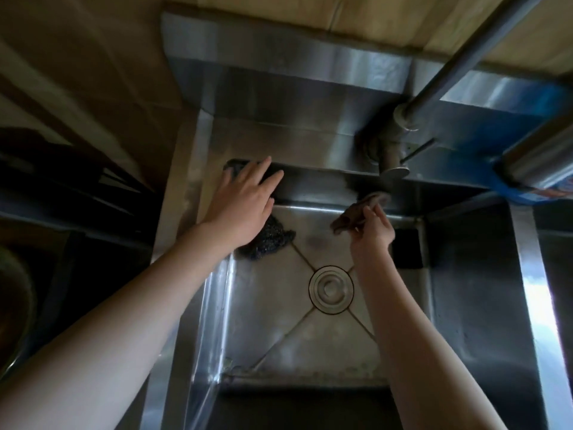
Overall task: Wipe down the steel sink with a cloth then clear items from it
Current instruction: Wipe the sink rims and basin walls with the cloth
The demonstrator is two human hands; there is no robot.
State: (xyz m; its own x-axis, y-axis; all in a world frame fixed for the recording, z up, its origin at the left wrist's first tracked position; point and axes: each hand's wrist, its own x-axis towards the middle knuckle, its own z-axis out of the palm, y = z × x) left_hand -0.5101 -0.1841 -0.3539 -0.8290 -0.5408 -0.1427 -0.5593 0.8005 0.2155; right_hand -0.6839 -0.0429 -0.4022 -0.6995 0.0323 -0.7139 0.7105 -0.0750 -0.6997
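- scourer (273, 240): part hidden under left hand (245, 203).
- dark item (234, 167) at sink (183, 187) corner: mostly under fingers, kind unclear.
- cloth (356, 217): blurred, partly hidden by right hand (373, 234), which pinches it.
- tap pipe (465, 54): cut off by top edge.
- blue-wrapped cylinder (539, 162): blurred, cut off by right edge.

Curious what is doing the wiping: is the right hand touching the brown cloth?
Touching. The head view shows the right hand pinching the bunched brown cloth between its fingers, inside the steel sink.

sink (266, 308): brushed steel, glossy | scourer (273, 238): coarse wire mesh | cloth (356, 217): soft, matt brown | tap (400, 150): smooth metal
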